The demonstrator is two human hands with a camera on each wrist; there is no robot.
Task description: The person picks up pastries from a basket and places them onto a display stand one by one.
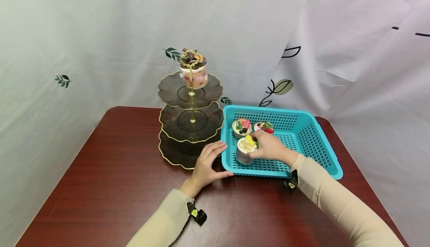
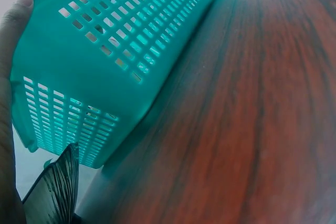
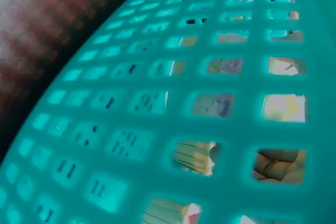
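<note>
Pale fabric backdrop [image 1: 134,22], printed with sparse leaf motifs [image 1: 62,81], rising behind and to both sides of a reddish-brown wood-grain table [image 1: 100,183]. On the table's right half rests a turquoise basket [image 1: 305,119], rectangular, with slotted walls and floor. Just to its left stands a three-tier stand [image 1: 174,118] of dark, scalloped plates edged in gold and threaded on a gold post [image 1: 191,83]. Two cream sleeves [image 1: 164,219] reach in from the near edge. The left hand [image 1: 206,164] lies at the basket's near left corner, fingers extended to the rim and thumb spread wide from them; the left wrist view shows a finger along the basket's edge. The right hand [image 1: 271,148] is inside the basket, thumb and fingers closed around a yellow-topped dessert cup [image 1: 246,147], which is upright in the near left part; whether its base touches the floor cannot be told. On the stand's top tier, behind the post, sits a chocolate-topped dessert cup [image 1: 199,76]. Behind the held cup, within the basket, are a pink-and-green-topped dessert [image 1: 242,126] at left and a red-and-green-topped dessert [image 1: 264,126] at right, the latter partly hidden by the right hand. Smallest: black wrist devices [image 1: 198,213], one at each cuff
</note>
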